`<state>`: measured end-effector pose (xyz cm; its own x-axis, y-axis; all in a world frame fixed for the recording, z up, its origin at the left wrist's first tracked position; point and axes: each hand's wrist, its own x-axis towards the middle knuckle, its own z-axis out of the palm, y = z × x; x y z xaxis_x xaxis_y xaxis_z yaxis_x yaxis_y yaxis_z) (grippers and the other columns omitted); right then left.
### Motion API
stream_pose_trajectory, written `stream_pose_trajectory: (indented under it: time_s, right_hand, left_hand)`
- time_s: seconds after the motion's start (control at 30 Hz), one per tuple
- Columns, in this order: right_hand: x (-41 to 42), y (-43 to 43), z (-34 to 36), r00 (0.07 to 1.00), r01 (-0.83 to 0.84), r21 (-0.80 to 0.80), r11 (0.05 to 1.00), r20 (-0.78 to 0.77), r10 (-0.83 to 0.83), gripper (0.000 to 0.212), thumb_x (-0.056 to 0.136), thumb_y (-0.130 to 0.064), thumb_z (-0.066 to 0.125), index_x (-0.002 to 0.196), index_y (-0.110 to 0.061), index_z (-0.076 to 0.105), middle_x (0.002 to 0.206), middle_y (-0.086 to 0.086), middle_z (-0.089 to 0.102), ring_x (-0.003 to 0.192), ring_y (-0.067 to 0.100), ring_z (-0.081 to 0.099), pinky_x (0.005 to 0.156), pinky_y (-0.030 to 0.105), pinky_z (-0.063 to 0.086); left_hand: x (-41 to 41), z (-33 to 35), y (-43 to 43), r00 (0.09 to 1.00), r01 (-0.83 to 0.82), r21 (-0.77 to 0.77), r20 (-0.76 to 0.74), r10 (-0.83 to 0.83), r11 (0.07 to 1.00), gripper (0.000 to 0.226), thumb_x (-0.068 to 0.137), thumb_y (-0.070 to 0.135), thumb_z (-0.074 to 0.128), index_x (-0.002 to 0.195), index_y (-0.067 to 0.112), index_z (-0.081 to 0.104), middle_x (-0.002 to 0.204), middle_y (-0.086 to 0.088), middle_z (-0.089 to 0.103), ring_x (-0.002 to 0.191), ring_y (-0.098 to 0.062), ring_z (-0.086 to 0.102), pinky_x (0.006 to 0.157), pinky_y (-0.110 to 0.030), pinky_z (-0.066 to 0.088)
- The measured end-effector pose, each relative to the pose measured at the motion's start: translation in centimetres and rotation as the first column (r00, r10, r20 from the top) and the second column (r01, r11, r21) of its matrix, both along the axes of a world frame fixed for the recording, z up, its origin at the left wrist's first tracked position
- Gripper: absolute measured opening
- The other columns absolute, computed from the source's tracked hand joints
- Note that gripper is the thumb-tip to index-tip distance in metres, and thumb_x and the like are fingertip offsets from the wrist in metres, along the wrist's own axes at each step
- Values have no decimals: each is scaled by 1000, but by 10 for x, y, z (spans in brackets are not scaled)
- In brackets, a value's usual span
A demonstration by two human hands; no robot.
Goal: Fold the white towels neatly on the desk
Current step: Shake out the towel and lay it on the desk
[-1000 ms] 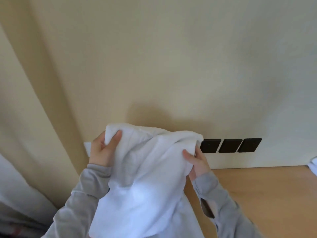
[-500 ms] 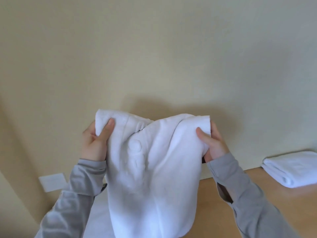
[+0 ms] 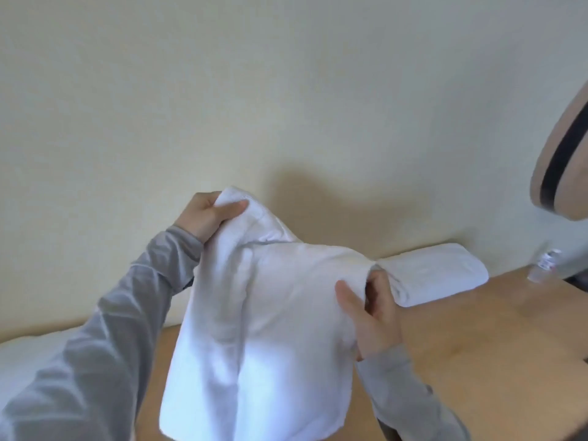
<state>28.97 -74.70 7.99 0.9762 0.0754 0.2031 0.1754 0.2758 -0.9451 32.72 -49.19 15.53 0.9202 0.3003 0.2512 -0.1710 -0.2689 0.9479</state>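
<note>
Plainly, the white towel [image 3: 264,313] hanging in mid-frame is soft, light, limp cloth. It has no stiffness of its own, so it sags between its two held points and drapes in long vertical creases down to the bottom edge of the frame, in front of the near left part of the bench [image 3: 477,351]. It looks thick and nappy, so it should not slip in a grip. The sensible places to take it are the two top corners, pulled apart until the upper hem runs straight. Left of centre, the left hand [image 3: 208,214] is raised higher than the other and clamps the upper left corner, with the thumb lying across the front of the cloth and the fingers curled behind it. Further right and lower, the right hand [image 3: 374,313] pinches the upper right edge, thumb on the near face. The fingers seem to be tucked into a bunch of fabric, though the blur makes that hard to confirm. The hands are well apart, and the hem between them slopes down to the right. Just beyond the right hand a folded towel [image 3: 442,272] lies on the bench against the wall. A small clear bottle [image 3: 544,265] stands near the right edge.
</note>
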Motion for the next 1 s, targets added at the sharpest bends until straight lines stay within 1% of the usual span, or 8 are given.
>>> stream_pose_trajectory:
  time_s: [0.13, 0.23, 0.4, 0.5, 0.63, 0.73, 0.83, 1.0]
  right_hand:
    - [24, -33, -84, 952, 179, -140, 974, -226, -207, 17, 82, -4, 67, 79, -10, 50, 78, 10, 56, 74, 23, 54, 72, 40, 48]
    - [44, -44, -148, 868, 20, -288, 957, -471, -160, 23, 87, -6, 61, 72, -11, 45, 68, 7, 47, 61, 19, 45, 64, 29, 41]
    - [75, -73, -212, 768, -191, -491, 850, -614, -182, 9, 91, -1, 51, 82, -2, 48, 68, 11, 47, 61, 23, 50, 56, 23, 43]
    - [87, -84, -221, 691, -324, -421, 847, -717, -92, 18, 92, -6, 53, 103, 9, 55, 86, 16, 58, 86, 37, 61, 75, 40, 54]
    - [95, -108, -216, 662, -321, -526, 788, -719, -210, 42, 87, -40, 61, 79, 1, 67, 63, 15, 70, 55, 28, 67, 43, 27, 49]
    - [108, -136, -222, 741, -117, -706, 698, -530, -413, 54, 88, -46, 55, 64, 1, 65, 49, 12, 63, 37, 23, 54, 40, 25, 44]
    - [138, -153, -232, 760, -43, -789, 613, -424, -492, 40, 92, -30, 54, 88, 8, 64, 65, 12, 64, 57, 27, 58, 60, 38, 51]
    - [198, -146, -254, 778, -313, -839, 445, -495, -388, 43, 91, -31, 54, 125, -3, 52, 129, 17, 55, 118, 36, 49, 99, 45, 39]
  left_hand:
    - [67, -86, -62, 889, 33, 369, -436, 141, 929, 53, 84, 48, 62, 116, 6, 59, 116, -13, 61, 109, -31, 56, 93, -36, 46]
    - [62, -157, -85, 826, 15, 347, -533, 184, 938, 73, 84, 41, 65, 142, 10, 34, 144, -16, 35, 131, -32, 38, 108, -41, 33]
    - [-4, -256, -80, 629, -159, 253, -719, 296, 954, 68, 87, 34, 62, 143, 10, 32, 149, -12, 28, 133, -33, 34, 108, -44, 32]
    - [-46, -293, -71, 481, -299, 252, -793, 373, 920, 75, 87, 39, 61, 145, 7, 26, 150, -13, 24, 134, -34, 30, 108, -46, 32]
    - [-82, -326, -67, 371, -513, 160, -844, 387, 843, 75, 86, 40, 61, 145, 11, 26, 146, -16, 28, 132, -37, 29, 107, -50, 31]
    - [-88, -345, -68, 358, -606, 70, -865, 351, 793, 78, 84, 41, 64, 143, 5, 29, 141, -18, 37, 131, -34, 30, 108, -45, 27]
    - [-80, -351, -68, 360, -690, -36, -884, 300, 723, 90, 72, 54, 69, 138, 1, 37, 134, -20, 46, 125, -37, 41, 106, -48, 34]
    - [-65, -352, -69, 291, -766, -61, -920, 261, 639, 91, 61, 58, 74, 128, 1, 48, 119, -20, 58, 107, -38, 56, 88, -37, 42]
